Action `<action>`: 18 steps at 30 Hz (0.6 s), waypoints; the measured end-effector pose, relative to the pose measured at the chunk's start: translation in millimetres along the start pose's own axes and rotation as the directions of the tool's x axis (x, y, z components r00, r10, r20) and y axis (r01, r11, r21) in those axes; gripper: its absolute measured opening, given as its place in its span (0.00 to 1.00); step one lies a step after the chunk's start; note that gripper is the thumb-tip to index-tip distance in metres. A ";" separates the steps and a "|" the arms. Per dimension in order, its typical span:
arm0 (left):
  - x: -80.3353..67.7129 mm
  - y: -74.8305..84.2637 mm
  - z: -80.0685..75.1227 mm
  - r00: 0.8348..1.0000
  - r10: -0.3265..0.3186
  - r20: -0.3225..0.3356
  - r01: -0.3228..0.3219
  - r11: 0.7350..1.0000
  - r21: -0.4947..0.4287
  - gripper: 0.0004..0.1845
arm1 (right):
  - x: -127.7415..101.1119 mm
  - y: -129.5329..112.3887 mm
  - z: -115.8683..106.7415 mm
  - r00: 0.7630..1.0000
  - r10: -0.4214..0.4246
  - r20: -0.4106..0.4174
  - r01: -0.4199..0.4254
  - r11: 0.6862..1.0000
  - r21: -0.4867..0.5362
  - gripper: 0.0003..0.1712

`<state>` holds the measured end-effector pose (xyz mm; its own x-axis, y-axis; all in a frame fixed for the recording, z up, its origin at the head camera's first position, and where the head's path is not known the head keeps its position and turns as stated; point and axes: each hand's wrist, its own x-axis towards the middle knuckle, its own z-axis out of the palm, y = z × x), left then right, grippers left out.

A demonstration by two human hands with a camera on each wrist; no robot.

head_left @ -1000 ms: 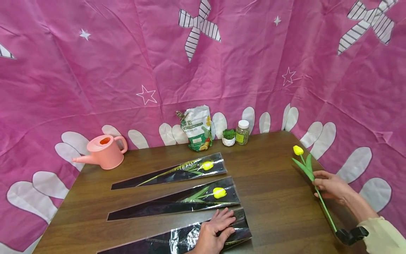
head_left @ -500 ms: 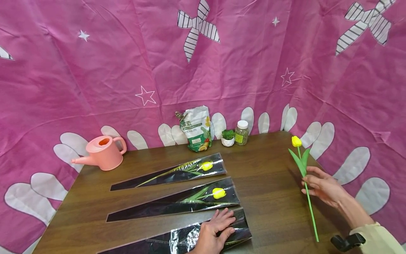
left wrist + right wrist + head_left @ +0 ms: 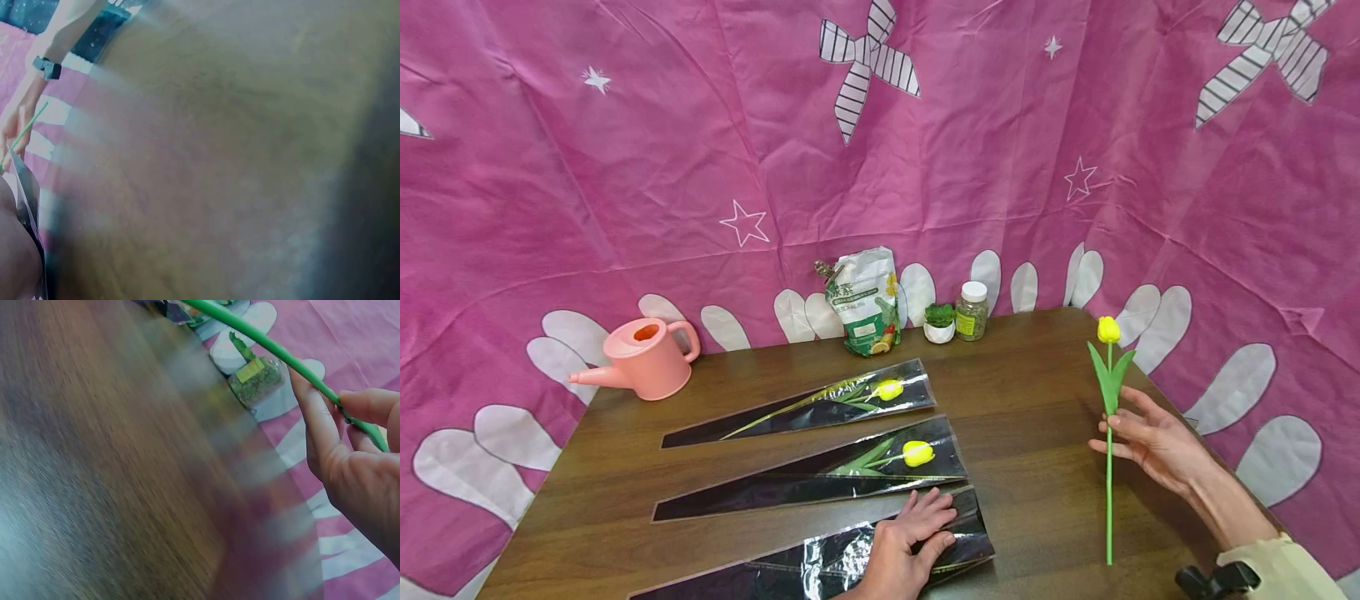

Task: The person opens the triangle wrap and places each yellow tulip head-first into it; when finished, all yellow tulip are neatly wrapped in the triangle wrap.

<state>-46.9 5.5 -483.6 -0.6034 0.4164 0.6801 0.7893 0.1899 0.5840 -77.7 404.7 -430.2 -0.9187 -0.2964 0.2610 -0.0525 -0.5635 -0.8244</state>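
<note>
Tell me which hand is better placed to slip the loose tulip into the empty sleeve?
The right hand, probably: it already pinches the loose yellow tulip by its stem. The left hand rests on the empty cellophane sleeve, holding it flat on the table.

The tulip has a yellow head, green leaves and a green stem. The sleeves on the dark brown wood-grain tabletop look black and glossy. The watering can is salmon pink; the backdrop is magenta with white stars and striped bows.
</note>
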 end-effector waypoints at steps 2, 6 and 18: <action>0.6 -0.5 0.4 1.000 0.000 -0.004 0.000 1.000 0.003 0.14 | -0.1 1.4 3.4 1.000 -0.013 -0.002 0.013 1.000 0.025 0.28; 1.2 -0.7 0.9 1.000 -0.003 -0.013 0.003 1.000 0.000 0.14 | -0.9 5.6 11.6 0.997 -0.055 -0.047 0.058 0.996 0.066 0.28; 3.1 0.6 0.3 1.000 -0.011 -0.005 0.011 1.000 -0.016 0.14 | 0.1 23.7 41.2 0.881 -0.172 -0.442 0.210 0.977 0.040 0.24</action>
<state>-48.2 7.2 -481.3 -0.6122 0.4103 0.6759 0.7809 0.1800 0.5981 -62.9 359.5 -429.0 -0.9729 0.1763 0.1495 -0.2289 -0.6438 -0.7302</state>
